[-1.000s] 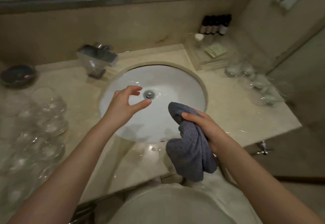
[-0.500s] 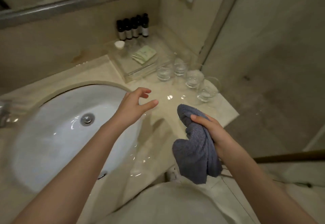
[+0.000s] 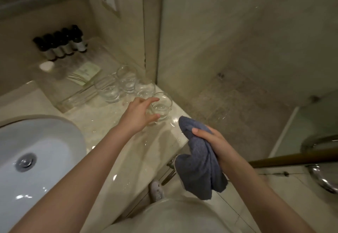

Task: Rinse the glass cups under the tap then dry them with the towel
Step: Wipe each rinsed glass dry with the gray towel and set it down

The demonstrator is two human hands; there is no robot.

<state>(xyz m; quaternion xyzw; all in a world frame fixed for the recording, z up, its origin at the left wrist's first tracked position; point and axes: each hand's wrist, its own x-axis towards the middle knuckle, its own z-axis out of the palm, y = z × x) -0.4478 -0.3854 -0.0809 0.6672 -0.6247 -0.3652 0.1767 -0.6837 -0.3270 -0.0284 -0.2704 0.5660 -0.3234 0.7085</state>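
A clear glass cup (image 3: 163, 106) stands near the right edge of the beige counter (image 3: 128, 152). My left hand (image 3: 138, 116) curls round its near side, index finger on the rim and thumb at the base. Three more glass cups (image 3: 128, 81) stand in a cluster just behind it. My right hand (image 3: 214, 141) grips a bunched blue-grey towel (image 3: 198, 172), which hangs off the counter's right edge. The tap is out of view.
The white sink basin (image 3: 45, 141) lies at lower left. A clear tray (image 3: 73, 88) with packets sits behind the cups, a row of dark small bottles (image 3: 60, 44) at the wall. Walls close off the corner; floor and a chrome rail (image 3: 321, 179) are on the right.
The view swung right, away from the sink. My left hand reached from over the basin to the cup at the counter's right edge and closed on it. The right hand kept the towel.
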